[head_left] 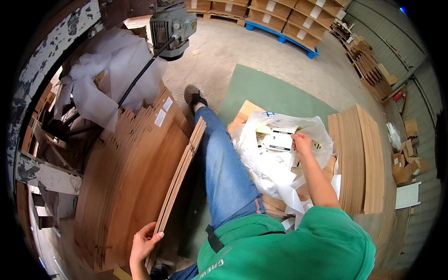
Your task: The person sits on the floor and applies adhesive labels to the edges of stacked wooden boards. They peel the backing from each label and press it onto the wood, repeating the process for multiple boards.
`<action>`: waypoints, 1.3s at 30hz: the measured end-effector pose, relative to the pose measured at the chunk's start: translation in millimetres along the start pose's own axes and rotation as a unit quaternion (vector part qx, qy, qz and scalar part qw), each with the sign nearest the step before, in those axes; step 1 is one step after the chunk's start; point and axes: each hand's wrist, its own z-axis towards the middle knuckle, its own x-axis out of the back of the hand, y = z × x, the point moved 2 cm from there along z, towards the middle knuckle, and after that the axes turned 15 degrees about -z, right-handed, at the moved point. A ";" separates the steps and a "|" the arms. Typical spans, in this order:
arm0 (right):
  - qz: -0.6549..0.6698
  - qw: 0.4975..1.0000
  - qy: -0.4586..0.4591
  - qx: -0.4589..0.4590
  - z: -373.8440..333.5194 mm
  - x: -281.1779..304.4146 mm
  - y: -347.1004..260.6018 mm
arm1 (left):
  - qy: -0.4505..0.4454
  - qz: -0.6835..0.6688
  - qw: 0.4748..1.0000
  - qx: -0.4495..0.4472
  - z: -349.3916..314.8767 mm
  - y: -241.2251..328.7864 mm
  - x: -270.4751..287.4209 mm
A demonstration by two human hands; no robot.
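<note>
My left hand [145,241] is closed round the near end of a few thin wooden boards [179,172]. They stand on edge, close together, beside my left leg. Over an open white plastic bag [251,140] on the right, my right hand [302,143] has its fingers pinched at the right edge of a white printed card [281,140] with a black stripe. More papers and cards [275,168] lie loose inside the bag, some overlapping.
A long row of upright boards [126,186] leans at my left, under crumpled plastic film [109,65] and a motor [172,30]. Another board stack [357,158] stands right of the bag. Boxes on a blue pallet [280,37] and a green sheet [261,88] lie ahead.
</note>
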 end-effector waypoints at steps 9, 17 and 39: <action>-0.105 0.991 0.073 0.041 -18.1 -17.2 32.9 | -0.037 -0.050 0.998 -0.011 2.9 -1.5 2.5; -0.458 0.861 0.157 0.156 -19.2 29.8 16.9 | -0.007 -0.047 0.998 -0.031 -1.8 2.7 5.0; -0.067 0.661 -0.712 0.228 -265.0 -192.3 -129.3 | 0.026 -0.419 0.858 -0.297 25.4 98.9 -47.4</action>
